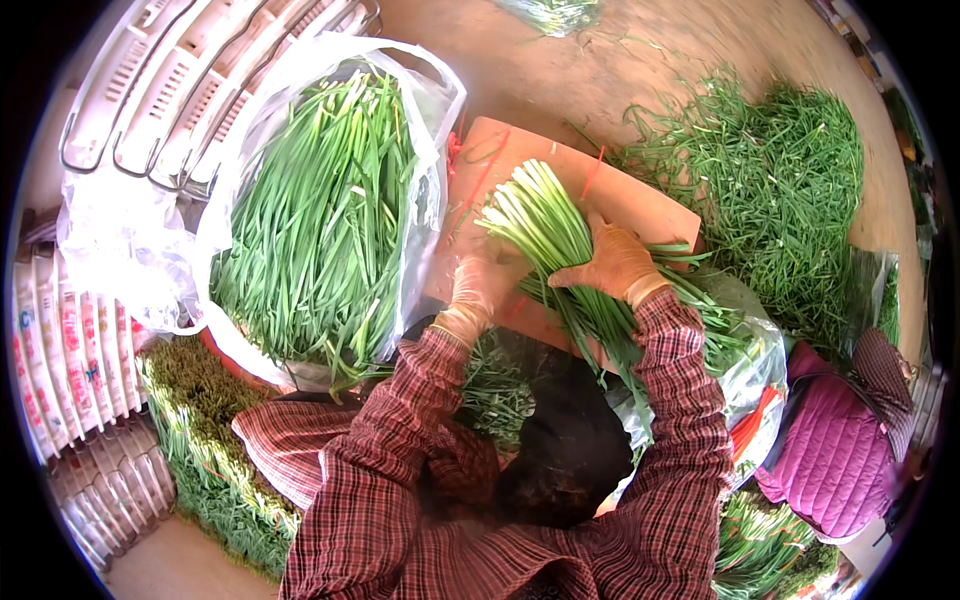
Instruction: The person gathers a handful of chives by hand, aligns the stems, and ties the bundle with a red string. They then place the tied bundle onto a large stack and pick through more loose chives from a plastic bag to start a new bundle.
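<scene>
Green bundle (565, 235) sits clasped in half-open right fingers (598, 230); left fingers (508, 268) bend near it (can't tell their grip).

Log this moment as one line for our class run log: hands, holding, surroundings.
right hand: gripping green-stalk bundle | left hand: beside bundle, contact unclear | beneath: orange board | left: greens in plastic bag | right: loose greens

Bunch of leafy greens (553, 235), thick, lying aslant. Pale, roughly even stem ends jut ahead and left of the right hand's grip; narrow dark-green leaves trail behind it, spreading, some drooping.
</scene>
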Demonstrator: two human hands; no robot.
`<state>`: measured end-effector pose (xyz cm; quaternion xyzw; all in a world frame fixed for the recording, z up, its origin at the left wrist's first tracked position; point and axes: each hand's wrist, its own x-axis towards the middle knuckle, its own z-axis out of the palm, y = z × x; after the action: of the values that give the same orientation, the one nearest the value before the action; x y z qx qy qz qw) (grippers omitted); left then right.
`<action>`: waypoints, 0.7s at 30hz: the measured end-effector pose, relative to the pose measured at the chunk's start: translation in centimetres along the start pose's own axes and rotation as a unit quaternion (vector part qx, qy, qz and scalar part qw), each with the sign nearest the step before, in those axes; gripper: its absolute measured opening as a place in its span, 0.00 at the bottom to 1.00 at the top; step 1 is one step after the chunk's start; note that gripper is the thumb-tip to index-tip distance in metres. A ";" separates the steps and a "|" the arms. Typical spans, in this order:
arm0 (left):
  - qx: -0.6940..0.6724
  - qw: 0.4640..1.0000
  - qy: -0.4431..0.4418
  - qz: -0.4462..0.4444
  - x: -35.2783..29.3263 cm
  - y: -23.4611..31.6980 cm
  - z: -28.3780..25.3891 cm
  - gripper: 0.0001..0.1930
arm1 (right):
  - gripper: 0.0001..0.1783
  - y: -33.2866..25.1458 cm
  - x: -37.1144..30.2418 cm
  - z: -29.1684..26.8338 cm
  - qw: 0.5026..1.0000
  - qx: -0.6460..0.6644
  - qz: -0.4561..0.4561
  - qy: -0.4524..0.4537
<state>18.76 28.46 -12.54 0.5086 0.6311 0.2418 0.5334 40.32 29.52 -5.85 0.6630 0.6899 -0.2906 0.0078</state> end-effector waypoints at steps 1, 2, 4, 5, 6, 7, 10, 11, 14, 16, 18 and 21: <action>-0.073 0.996 0.015 -0.042 -0.2 0.0 0.2 0.13 | 0.62 -0.1 0.2 0.0 1.000 0.007 0.007 0.000; -0.146 0.986 0.026 -0.083 -0.4 0.1 0.5 0.15 | 0.62 0.0 0.2 0.2 1.000 0.014 0.017 0.002; -0.200 0.973 0.073 -0.083 -0.7 -0.2 1.5 0.14 | 0.61 0.4 0.4 0.5 0.999 0.040 0.024 0.003; -0.228 0.965 0.099 -0.083 -0.7 -0.6 2.0 0.14 | 0.60 1.0 0.5 0.5 0.998 0.057 0.019 0.004; -0.190 0.972 0.133 -0.034 -0.2 -2.1 2.4 0.17 | 0.60 1.0 0.7 0.5 0.997 0.073 0.011 0.003; -0.150 0.974 0.168 0.014 0.4 -3.6 2.6 0.20 | 0.59 0.8 0.9 0.4 0.996 0.086 0.008 -0.005; -0.135 0.973 0.179 0.058 0.6 -2.9 2.6 0.24 | 0.56 1.4 1.3 0.4 0.994 0.109 -0.007 -0.004; -0.122 0.975 0.173 0.066 0.2 -2.2 2.3 0.23 | 0.55 1.5 1.1 0.7 0.994 0.108 -0.022 0.013; -0.115 0.957 0.226 0.139 -0.3 -1.5 1.7 0.25 | 0.54 1.3 0.9 0.5 0.993 0.116 -0.016 0.004; -0.129 0.931 0.290 0.182 -0.3 -1.6 1.0 0.24 | 0.55 1.6 1.0 0.8 0.994 0.109 -0.005 -0.006; -0.073 0.917 0.289 0.264 -1.2 -0.3 -0.1 0.18 | 0.56 2.2 1.4 1.6 0.996 0.086 -0.003 0.005; 0.047 0.929 0.202 0.308 0.1 -0.4 -0.6 0.12 | 0.57 1.9 1.1 1.1 0.996 0.088 0.000 -0.007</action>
<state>18.12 28.56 -12.73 0.6428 0.5489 0.4616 0.2693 41.49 29.99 -7.93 0.6594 0.6615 -0.3543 -0.0457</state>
